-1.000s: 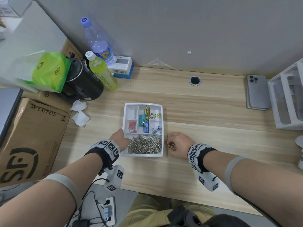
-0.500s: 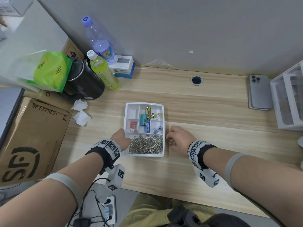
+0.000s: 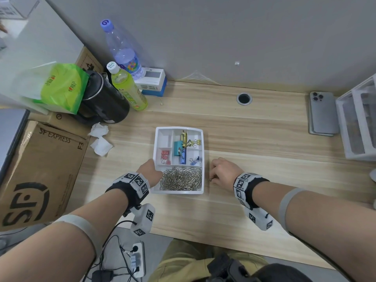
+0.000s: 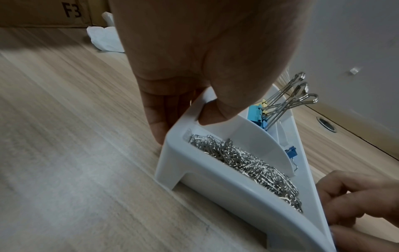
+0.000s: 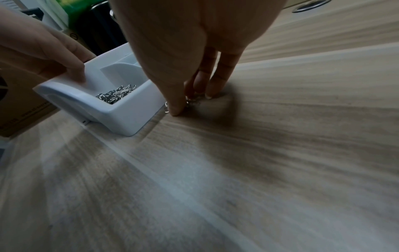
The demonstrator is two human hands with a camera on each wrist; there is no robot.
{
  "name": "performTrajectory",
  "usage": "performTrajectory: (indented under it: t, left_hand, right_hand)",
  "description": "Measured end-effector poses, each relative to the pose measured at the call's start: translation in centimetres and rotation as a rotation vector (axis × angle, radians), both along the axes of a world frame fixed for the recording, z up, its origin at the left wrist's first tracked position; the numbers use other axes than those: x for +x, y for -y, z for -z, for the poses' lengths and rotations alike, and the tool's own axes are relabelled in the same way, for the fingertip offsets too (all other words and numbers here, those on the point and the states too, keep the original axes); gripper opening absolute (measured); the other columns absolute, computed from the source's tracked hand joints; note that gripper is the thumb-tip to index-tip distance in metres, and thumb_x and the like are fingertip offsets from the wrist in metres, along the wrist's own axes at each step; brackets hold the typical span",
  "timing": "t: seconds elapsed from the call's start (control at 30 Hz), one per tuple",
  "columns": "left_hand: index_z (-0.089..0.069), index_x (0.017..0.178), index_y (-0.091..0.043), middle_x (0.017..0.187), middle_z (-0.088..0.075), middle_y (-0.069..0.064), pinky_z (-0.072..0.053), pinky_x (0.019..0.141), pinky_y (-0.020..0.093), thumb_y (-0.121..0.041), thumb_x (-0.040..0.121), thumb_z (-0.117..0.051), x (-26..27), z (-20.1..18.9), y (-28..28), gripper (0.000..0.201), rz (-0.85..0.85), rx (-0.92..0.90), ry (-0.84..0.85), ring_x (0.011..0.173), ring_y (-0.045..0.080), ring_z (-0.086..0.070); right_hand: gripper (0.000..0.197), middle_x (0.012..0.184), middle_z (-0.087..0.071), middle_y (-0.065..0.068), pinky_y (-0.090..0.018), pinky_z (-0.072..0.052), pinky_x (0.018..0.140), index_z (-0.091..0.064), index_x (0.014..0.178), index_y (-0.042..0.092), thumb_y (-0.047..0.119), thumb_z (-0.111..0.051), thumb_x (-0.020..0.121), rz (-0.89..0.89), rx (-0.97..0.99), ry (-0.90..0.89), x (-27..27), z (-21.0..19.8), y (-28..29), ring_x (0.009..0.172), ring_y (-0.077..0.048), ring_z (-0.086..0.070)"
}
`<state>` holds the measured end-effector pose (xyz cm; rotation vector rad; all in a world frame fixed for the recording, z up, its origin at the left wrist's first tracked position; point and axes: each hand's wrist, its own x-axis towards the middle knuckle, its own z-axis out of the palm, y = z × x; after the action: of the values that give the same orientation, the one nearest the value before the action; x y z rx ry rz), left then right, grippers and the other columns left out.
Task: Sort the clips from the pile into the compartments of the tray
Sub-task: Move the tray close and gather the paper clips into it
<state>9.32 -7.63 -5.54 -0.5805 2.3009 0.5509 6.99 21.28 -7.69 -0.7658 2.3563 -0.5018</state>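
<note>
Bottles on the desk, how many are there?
2. A tall clear plastic bottle with a purple cap stands at the back left by the wall. A yellow-green drink bottle with a white cap leans just in front of it. More may hide behind the clutter.

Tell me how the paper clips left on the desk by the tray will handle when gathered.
The paper clips are thin bent wire lying flat on the desk, so they probably slide rather than lift cleanly. Those in the tray look tangled, so these may come up linked. The right hand fingers press down, likely raking them together.
</note>
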Motion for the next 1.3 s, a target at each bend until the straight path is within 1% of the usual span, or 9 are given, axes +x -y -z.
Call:
performTrajectory:
  t: [0.33, 0.5, 0.6, 0.73, 0.83, 0.93, 1.07, 1.2, 1.3]
  left_hand:
    - [-0.052, 0.109, -0.009, 0.098, -0.063, 0.01, -0.049, 0.066, 0.033, -0.016, 0.084, -0.052, 0.0, 0.4, 0.2, 0.026, 0.006, -0.004, -0.008, 0.088, 0.027, -0.063]
    - [-0.05, 0.109, -0.008, 0.101, -0.062, 0.011, -0.048, 0.069, 0.034, -0.015, 0.085, -0.051, 0.1, 0.5, 0.1, 0.025, 0.002, -0.032, -0.002, 0.091, 0.027, -0.062]
    - [-0.049, 0.108, -0.008, 0.1, -0.062, 0.01, -0.049, 0.068, 0.034, -0.016, 0.085, -0.051, 0.1, 0.5, 0.1, 0.024, 0.002, -0.025, -0.001, 0.09, 0.027, -0.062]
    - [-0.052, 0.104, -0.009, 0.094, -0.064, 0.011, -0.048, 0.063, 0.032, -0.018, 0.082, -0.051, 0.0, 0.4, 0.2, 0.023, -0.002, -0.007, 0.006, 0.084, 0.026, -0.064]
    - [-0.055, 0.104, -0.01, 0.092, -0.065, 0.011, -0.048, 0.061, 0.031, -0.018, 0.079, -0.05, 0.0, 0.4, 0.3, 0.026, 0.002, 0.0, 0.009, 0.081, 0.025, -0.064]
    - [-0.054, 0.107, -0.009, 0.093, -0.065, 0.01, -0.047, 0.06, 0.031, -0.017, 0.082, -0.051, -0.1, 0.2, 0.2, 0.027, -0.001, 0.0, 0.011, 0.083, 0.025, -0.064]
    - [-0.054, 0.109, -0.009, 0.096, -0.065, 0.01, -0.051, 0.065, 0.033, -0.017, 0.082, -0.051, -0.1, -0.3, -0.1, 0.028, 0.001, -0.002, 0.008, 0.085, 0.025, -0.064]
    - [-0.049, 0.111, -0.008, 0.099, -0.063, 0.011, -0.051, 0.066, 0.033, -0.016, 0.085, -0.052, 0.0, -0.7, -0.6, 0.027, 0.007, -0.003, 0.027, 0.089, 0.026, -0.063]
    - [-0.051, 0.115, -0.011, 0.095, -0.065, 0.011, -0.057, 0.061, 0.035, -0.019, 0.081, -0.052, -0.3, -0.7, -0.8, 0.035, 0.032, 0.027, 0.033, 0.081, 0.026, -0.067]
  right_hand:
    - [0.015, 0.111, -0.058, -0.007, -0.028, -0.041, 0.088, -0.074, 0.088, 0.005, 0.004, -0.06, 0.083, -0.003, -0.009, 0.034, 0.5, 0.2, 0.6, 0.105, -0.024, -0.05]
    - [0.011, 0.117, -0.058, -0.009, -0.024, -0.042, 0.082, -0.07, 0.09, 0.005, 0.003, -0.061, 0.083, 0.031, 0.008, 0.071, 0.9, 0.2, 0.8, 0.102, -0.027, -0.057]
    - [0.009, 0.112, -0.061, -0.01, -0.025, -0.04, 0.081, -0.07, 0.082, 0.004, 0.002, -0.062, 0.08, 0.017, -0.004, 0.07, 0.9, -0.2, 1.0, 0.099, -0.028, -0.059]
    - [0.018, 0.108, -0.066, -0.005, -0.027, -0.046, 0.086, -0.072, 0.095, 0.009, 0.008, -0.058, 0.085, 0.015, 0.077, 0.122, 0.5, -0.2, 1.2, 0.101, -0.025, -0.061]
    - [0.016, 0.092, -0.072, -0.003, -0.025, -0.053, 0.08, -0.075, 0.086, 0.011, 0.006, -0.061, 0.08, 0.18, 0.021, 0.173, 0.2, -0.5, 0.8, 0.089, -0.021, -0.067]
    - [0.01, 0.074, -0.07, 0.004, -0.012, -0.05, 0.067, -0.075, 0.072, 0.008, 0.003, -0.068, 0.075, 0.405, -0.107, 0.2, -0.3, -1.3, 0.0, 0.074, -0.013, -0.067]
    - [0.003, 0.071, -0.071, 0.003, -0.022, -0.055, 0.067, -0.076, 0.07, 0.007, 0.004, -0.077, 0.072, 0.538, -0.245, 0.247, -1.5, -2.7, 0.5, 0.067, -0.009, -0.066]
    - [0.004, 0.078, -0.075, 0.004, -0.019, -0.057, 0.07, -0.078, 0.077, 0.01, 0.012, -0.081, 0.075, 0.465, -0.291, 0.29, -0.8, -4.3, 3.3, 0.075, -0.009, -0.07]
    - [0.016, 0.096, -0.074, 0.003, -0.022, -0.056, 0.082, -0.078, 0.093, 0.01, 0.019, -0.079, 0.08, 0.338, -0.282, 0.307, 0.4, -4.6, 5.1, 0.088, -0.01, -0.069]
